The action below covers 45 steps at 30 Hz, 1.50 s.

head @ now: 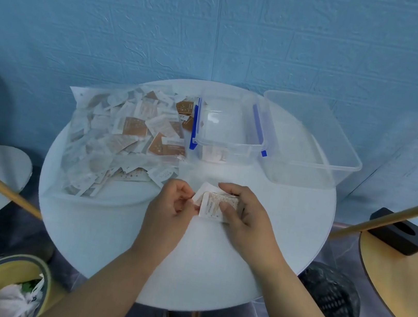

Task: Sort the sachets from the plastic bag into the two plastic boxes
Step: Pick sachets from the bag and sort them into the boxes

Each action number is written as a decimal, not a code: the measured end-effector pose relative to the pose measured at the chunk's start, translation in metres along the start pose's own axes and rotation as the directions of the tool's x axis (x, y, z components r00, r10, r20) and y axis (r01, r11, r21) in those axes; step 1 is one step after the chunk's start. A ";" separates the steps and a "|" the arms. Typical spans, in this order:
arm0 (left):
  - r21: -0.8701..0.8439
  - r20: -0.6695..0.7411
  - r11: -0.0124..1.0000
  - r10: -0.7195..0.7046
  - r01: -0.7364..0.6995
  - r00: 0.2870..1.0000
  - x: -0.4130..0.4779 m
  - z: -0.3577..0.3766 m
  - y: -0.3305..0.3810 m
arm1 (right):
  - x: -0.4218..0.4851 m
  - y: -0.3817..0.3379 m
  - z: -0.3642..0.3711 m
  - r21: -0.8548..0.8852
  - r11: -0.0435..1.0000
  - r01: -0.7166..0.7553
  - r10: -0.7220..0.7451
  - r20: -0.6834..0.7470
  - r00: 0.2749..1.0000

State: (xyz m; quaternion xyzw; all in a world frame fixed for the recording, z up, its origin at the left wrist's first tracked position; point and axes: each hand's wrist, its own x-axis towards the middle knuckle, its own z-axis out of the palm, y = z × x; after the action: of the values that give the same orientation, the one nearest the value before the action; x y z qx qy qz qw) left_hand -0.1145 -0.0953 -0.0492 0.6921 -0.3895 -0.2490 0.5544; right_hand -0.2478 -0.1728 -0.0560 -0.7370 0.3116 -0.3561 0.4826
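The round bench (98, 237) stands against a blue wall (222, 24), its rim at 12 o'clock close to that wall. From the hands out to the rim at 6 o'clock, and round to 4 o'clock, only white top shows.

The bag (79, 166) covers the bench from 9 to 11 o'clock. It lies flat, its far corner poking past the rim at about 10 o'clock, and it is full of brown and white sachets (134, 126). The small box (227, 145), with blue latches, sits at 12 o'clock, touching the bag's right edge, and a few sachets lie on its floor. The big box (337, 161) is just beside it at 2 o'clock and hangs out over the rim.

Near the middle, just on the 6 o'clock side of the small box, both hands hold a small stack (215, 205) of white sachets. The left hand (172, 204) pinches the stack's left edge with curled fingers. The right hand (247, 218) grips it with the thumb on top and the fingers round the far side.

Off the bench, a left pole (0, 185) slants in toward the rim at 8 o'clock and a right pole (389, 216) at 3 o'clock. A black basket (331, 296) sits low at 4 o'clock.
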 end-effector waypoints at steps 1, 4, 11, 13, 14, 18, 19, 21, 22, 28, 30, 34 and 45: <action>0.053 0.044 0.998 0.030 -0.032 0.999 -0.002 0.000 0.001 | 0.000 0.000 0.000 -0.033 0.999 0.042 -0.042 -0.005 0.999; 0.141 0.128 0.979 0.129 -0.147 0.983 -0.008 0.003 0.005 | -0.002 0.000 0.003 -0.144 0.972 0.183 -0.182 0.024 0.983; 0.260 0.222 0.925 0.221 -0.276 0.950 -0.009 0.001 0.000 | -0.004 0.003 0.001 -0.188 0.955 0.229 -0.195 0.184 0.963; 0.336 0.255 0.891 0.227 -0.306 0.940 -0.010 0.000 -0.004 | -0.007 0.005 -0.002 -0.216 0.951 0.223 -0.178 0.208 0.962; 0.364 0.261 0.877 0.228 -0.314 0.938 -0.010 0.000 -0.006 | -0.008 0.006 -0.004 -0.228 0.950 0.213 -0.166 0.210 0.964; 0.432 0.257 0.834 0.252 -0.344 0.933 -0.010 0.007 -0.004 | -0.011 0.003 -0.004 -0.241 0.952 0.189 -0.139 0.210 0.968; 0.438 0.261 0.829 0.255 -0.349 0.931 -0.010 0.010 -0.004 | -0.011 0.002 -0.002 -0.243 0.948 0.204 -0.150 0.220 0.964; 0.446 0.254 0.831 0.238 -0.332 0.938 -0.009 0.012 -0.005 | -0.011 0.001 -0.002 -0.256 0.936 0.240 -0.180 0.237 0.955; 0.448 0.248 0.833 0.234 -0.325 0.940 -0.008 0.013 -0.005 | -0.011 0.001 -0.004 -0.268 0.931 0.248 -0.183 0.246 0.952; 0.439 0.269 0.845 0.202 -0.306 0.942 -0.007 0.016 0.003 | -0.008 -0.003 -0.022 -0.322 0.934 0.152 -0.080 0.226 0.971; 0.440 0.291 0.841 0.198 -0.315 0.936 -0.006 0.020 0.007 | -0.007 -0.005 -0.030 -0.333 0.930 0.153 -0.077 0.232 0.970; 0.383 0.323 0.853 0.237 -0.355 0.916 0.001 0.034 0.022 | 0.001 -0.016 -0.056 -0.368 0.920 0.135 -0.054 0.223 0.973; 0.069 0.166 0.996 0.045 -0.058 0.985 0.063 0.101 0.069 | 0.043 -0.027 -0.158 -0.393 0.919 0.009 -0.076 -0.155 0.985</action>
State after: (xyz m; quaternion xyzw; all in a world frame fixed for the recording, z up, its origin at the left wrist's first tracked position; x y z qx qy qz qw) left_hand -0.1748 -0.2103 -0.0040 0.6787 -0.4605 -0.2764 0.5009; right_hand -0.3515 -0.2756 0.0226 -0.7926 0.3997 -0.3575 0.2902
